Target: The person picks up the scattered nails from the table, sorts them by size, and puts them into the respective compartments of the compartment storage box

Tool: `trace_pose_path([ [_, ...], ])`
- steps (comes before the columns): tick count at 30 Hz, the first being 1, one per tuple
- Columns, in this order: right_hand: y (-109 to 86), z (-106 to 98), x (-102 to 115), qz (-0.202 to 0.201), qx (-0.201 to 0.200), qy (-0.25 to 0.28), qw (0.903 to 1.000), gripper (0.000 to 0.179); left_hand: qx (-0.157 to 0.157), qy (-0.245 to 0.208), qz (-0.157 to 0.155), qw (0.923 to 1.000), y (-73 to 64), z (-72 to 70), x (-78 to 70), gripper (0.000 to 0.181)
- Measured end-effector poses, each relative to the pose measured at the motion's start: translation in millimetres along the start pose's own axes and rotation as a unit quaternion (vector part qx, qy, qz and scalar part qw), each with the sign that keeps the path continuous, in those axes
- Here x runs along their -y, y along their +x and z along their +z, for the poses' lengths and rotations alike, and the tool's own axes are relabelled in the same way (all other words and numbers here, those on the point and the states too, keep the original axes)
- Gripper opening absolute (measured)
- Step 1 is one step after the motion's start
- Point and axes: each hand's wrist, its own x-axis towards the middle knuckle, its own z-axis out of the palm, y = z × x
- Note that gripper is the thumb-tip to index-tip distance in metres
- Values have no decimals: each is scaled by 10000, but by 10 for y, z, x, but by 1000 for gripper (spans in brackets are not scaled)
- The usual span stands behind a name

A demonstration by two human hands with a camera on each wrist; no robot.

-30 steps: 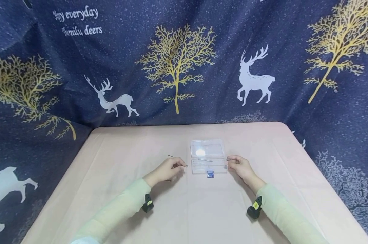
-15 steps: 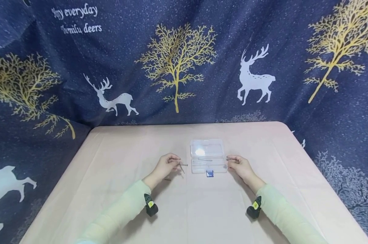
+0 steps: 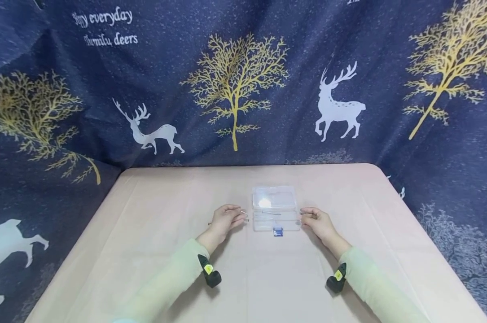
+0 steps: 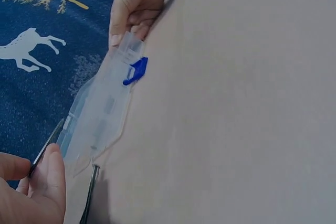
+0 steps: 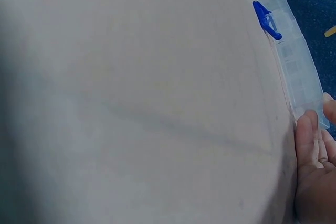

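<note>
An open clear plastic box (image 3: 276, 225) with a blue latch (image 3: 278, 232) stands mid-table, its lid (image 3: 279, 195) tipped back. A thin metal nail (image 3: 271, 213) lies inside it. My right hand (image 3: 321, 225) grips the box's right end between thumb and fingers. At the left of the box, my left hand (image 3: 224, 222) pinches a slim metal nail (image 4: 47, 147) that points toward the box. A second nail (image 4: 91, 195), with a flat head, sticks out below those fingers; how it is held is hidden. A brownish tip shows behind the left hand in the head view.
The table (image 3: 275, 282) has a pale pink cover. Behind it hangs a dark blue cloth (image 3: 279, 134) printed with deer and trees. Each wrist wears a black camera (image 3: 211, 272).
My left hand has turned and shifted slightly right and forward, and the nails in it now point differently. My right hand stays at the box's right end.
</note>
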Motion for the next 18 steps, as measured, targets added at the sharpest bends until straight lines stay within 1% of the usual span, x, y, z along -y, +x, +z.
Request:
trace_pose_path([
  [2, 12, 32, 13, 230, -110, -189, 9995, 42, 30, -3, -16, 10000, 17, 33, -1, 33],
  [5, 20, 54, 30, 379, -142, -252, 9989, 41, 41, 57, 24, 10000, 47, 95, -2, 36],
  [9, 18, 62, 53, 366, -69, -229, 9990, 42, -54, 126, 39, 9999, 88, 186, -10, 35],
  [17, 53, 21, 25, 373, -83, -290, 9988, 42, -211, -236, 27, 9995, 176, 385, -25, 30],
  [18, 57, 20, 20, 391, -86, -275, 9988, 41, -238, -205, 29, 9995, 185, 409, -27, 29],
])
